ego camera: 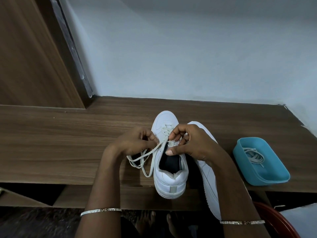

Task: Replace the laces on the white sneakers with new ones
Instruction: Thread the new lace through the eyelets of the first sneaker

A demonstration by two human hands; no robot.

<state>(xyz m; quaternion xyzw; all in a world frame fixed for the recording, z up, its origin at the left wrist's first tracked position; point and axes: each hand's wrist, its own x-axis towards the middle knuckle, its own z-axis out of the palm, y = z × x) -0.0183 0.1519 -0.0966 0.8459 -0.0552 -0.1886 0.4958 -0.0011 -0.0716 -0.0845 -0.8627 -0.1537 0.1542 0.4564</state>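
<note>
A white sneaker (169, 181) stands upright on the wooden table (68, 143), heel toward me, toe toward the wall. An off-white lace (144, 159) is threaded through its upper eyelets, and its loose ends trail in loops to the left of the shoe. My left hand (135, 141) pinches that lace just left of the tongue. My right hand (190, 143) has its fingers curled at the eyelets and its thumb on the shoe's collar. A second white sneaker (208, 177) lies on its side right behind my right wrist.
A teal plastic tray (267, 172) at the right of the table holds another coiled lace (253, 155). A wall runs behind the table and a wooden panel stands at the left. Below the table edge are a red rim (281, 219) and bare feet.
</note>
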